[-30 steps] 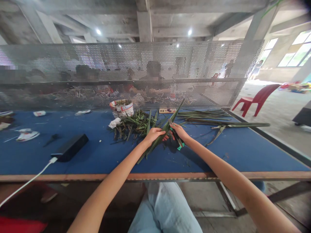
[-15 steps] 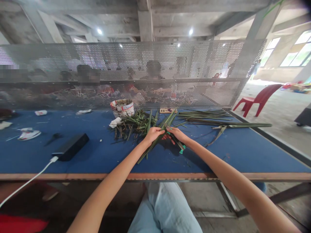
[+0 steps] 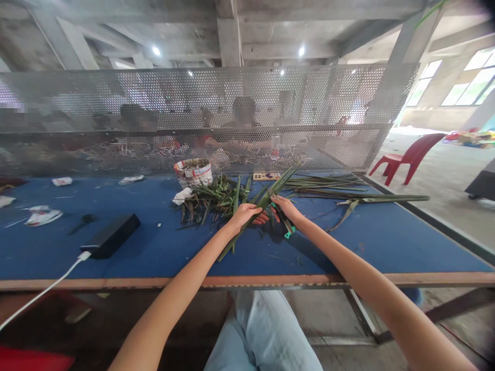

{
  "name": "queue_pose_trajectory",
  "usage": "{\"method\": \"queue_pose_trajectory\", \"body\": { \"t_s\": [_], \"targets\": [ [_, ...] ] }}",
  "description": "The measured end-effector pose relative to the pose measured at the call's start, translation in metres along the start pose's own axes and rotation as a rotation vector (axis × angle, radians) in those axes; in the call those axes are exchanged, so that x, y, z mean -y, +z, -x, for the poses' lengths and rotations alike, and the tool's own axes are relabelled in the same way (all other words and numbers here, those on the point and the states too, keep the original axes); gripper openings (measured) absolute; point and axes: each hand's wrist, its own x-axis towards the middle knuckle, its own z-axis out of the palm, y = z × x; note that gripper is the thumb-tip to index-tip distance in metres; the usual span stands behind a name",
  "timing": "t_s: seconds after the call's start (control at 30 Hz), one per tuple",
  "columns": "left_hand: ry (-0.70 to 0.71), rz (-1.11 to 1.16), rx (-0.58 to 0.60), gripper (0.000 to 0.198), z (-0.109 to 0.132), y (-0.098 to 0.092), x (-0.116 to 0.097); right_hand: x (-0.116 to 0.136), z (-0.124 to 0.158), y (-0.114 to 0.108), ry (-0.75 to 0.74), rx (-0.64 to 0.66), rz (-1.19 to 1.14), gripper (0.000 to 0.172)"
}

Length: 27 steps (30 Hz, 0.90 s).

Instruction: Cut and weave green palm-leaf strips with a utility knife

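My left hand (image 3: 246, 215) is closed around a bundle of long, narrow green leaves (image 3: 266, 200), which slants from the lower left to the upper right over the blue table. My right hand (image 3: 285, 207) grips a slim dark tool with teal-green parts (image 3: 287, 229), its end sticking out below the palm. The tool's upper end is against or very near the leaves, and whether it is a knife or snips I cannot tell. Beside my left hand lies a heap of cut leaf pieces (image 3: 218, 193). More long leaves (image 3: 328, 183) lie to the right.
A white-and-red patterned container (image 3: 193, 172) stands behind the heap. At left a black power bank (image 3: 111, 237) has a white cable (image 3: 46, 289). A perforated metal screen (image 3: 309, 113) borders the table's far side, with people behind it. A red chair (image 3: 415, 157) stands beyond the right edge.
My right hand has shifted slightly up and right with the tool, away from my left fingers. The leaf tips now reach farther up and to the right. My left hand stays nearly in place.
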Motion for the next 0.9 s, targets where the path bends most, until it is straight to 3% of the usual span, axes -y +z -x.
{"method": "queue_pose_trajectory", "body": {
  "t_s": [0.53,0.9],
  "targets": [
    [0.065,0.007,-0.019,0.024,-0.002,0.0,0.006,-0.009,0.003,0.013,0.045,0.123,0.003,0.027],
    [0.044,-0.029,0.004,0.018,-0.001,-0.001,0.003,-0.001,0.0,0.002,0.009,-0.041,-0.024,0.019]
  ]
}}
